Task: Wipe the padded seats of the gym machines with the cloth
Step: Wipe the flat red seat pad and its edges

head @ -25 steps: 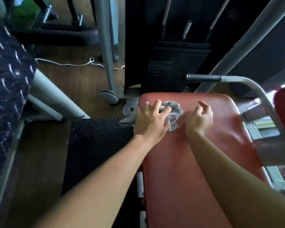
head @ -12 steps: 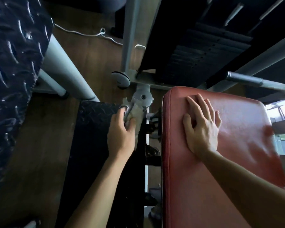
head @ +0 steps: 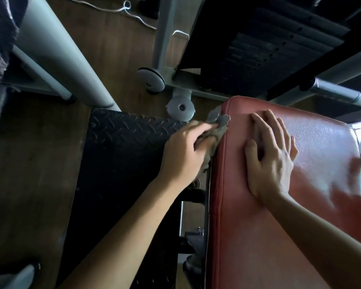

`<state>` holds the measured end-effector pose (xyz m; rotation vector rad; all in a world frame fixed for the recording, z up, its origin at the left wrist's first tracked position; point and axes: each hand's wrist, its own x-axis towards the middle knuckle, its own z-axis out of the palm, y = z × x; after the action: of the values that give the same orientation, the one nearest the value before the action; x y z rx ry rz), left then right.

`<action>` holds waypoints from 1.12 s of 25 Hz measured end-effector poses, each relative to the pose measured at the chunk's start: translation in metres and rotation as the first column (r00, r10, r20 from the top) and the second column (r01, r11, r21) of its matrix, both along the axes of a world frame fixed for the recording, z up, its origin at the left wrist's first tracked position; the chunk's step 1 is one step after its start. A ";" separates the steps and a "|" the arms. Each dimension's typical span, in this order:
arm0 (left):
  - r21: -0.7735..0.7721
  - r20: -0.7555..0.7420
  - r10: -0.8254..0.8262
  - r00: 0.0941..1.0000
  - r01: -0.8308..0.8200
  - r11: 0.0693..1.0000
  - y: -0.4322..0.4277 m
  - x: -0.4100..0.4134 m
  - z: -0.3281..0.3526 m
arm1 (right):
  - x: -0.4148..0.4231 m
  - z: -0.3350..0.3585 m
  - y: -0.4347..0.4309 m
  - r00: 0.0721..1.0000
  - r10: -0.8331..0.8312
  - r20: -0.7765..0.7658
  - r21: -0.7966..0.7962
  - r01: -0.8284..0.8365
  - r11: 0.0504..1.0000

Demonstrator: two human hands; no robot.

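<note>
A red padded seat (head: pixel 269 226) fills the right half of the view. My left hand (head: pixel 183 151) grips a crumpled grey cloth (head: pixel 219 124) and holds it against the seat's left side edge near the far corner. Part of the cloth is hidden under my fingers. My right hand (head: pixel 269 155) lies flat on top of the seat with its fingers spread, just right of the cloth.
A black diamond-plate footplate (head: pixel 121 147) lies left of the seat on the wooden floor (head: pixel 29 174). Grey machine frame tubes (head: pixel 56 51) rise at upper left. A black weight stack (head: pixel 269 44) stands behind the seat, and a grey handle bar (head: pixel 342 92) crosses at upper right.
My left hand took the cloth off the seat top to the left, then back against the seat's left edge. My right hand went from loosely curled to flat on the seat.
</note>
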<state>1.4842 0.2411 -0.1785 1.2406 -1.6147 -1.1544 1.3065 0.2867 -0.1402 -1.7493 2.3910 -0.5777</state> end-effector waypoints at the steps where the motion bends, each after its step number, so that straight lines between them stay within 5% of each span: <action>1: -0.001 0.018 0.029 0.999 -0.029 1.000 -0.015 -0.005 -0.003 | -0.001 -0.001 0.000 1.000 0.002 -0.007 0.000 -0.002 1.000; 13: 0.086 -0.058 0.096 0.994 -0.091 0.992 -0.040 -0.004 -0.009 | -0.001 -0.002 -0.002 1.000 0.013 -0.017 -0.001 -0.013 1.000; 17: 0.084 -0.053 -0.010 0.999 0.015 0.996 -0.004 0.004 -0.006 | -0.001 -0.003 -0.001 1.000 0.013 -0.012 -0.003 -0.013 1.000; 21: 0.015 0.161 0.052 0.986 -0.055 0.998 -0.056 -0.010 -0.009 | 0.000 -0.003 -0.002 1.000 0.005 -0.006 -0.008 -0.005 1.000; 28: -0.058 0.199 -0.026 0.980 0.038 0.998 -0.037 0.002 -0.005 | -0.001 -0.004 -0.002 1.000 -0.001 -0.008 -0.009 0.001 1.000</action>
<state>1.4859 0.2043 -0.1840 1.3281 -1.8093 -1.0188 1.3052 0.2851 -0.1437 -1.7572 2.3988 -0.5844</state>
